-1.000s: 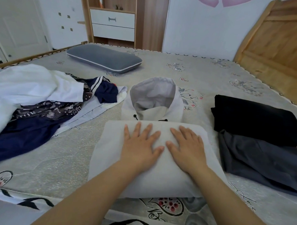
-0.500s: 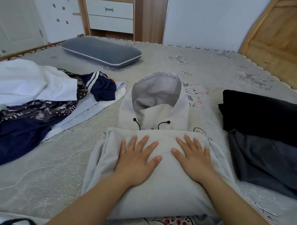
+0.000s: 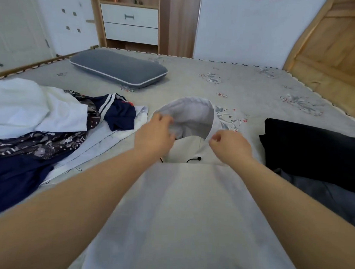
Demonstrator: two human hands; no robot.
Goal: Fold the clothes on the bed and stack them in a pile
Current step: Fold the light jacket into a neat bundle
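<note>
A light grey hoodie (image 3: 190, 205) lies folded in front of me on the bed (image 3: 248, 86), with its hood (image 3: 193, 114) spread flat beyond the folded body. My left hand (image 3: 154, 135) grips the hood's left edge, its fingers curled into the fabric. At the hood's right base, my right hand (image 3: 230, 146) pinches the edge with curled fingers. To the right sits a stack of folded dark clothes (image 3: 313, 147), black on top of dark grey. An unfolded heap of white, navy and patterned clothes (image 3: 42, 119) lies on the left.
A grey pillow (image 3: 118, 69) rests at the far side of the bed. The wooden headboard (image 3: 332, 49) rises at the right. A wooden cabinet with white drawers (image 3: 130, 22) and a white door stand behind the bed.
Both hands lifted off the hoodie's folded body, where they lay flat, and reached forward to take hold of the hood's edges. My head has moved closer.
</note>
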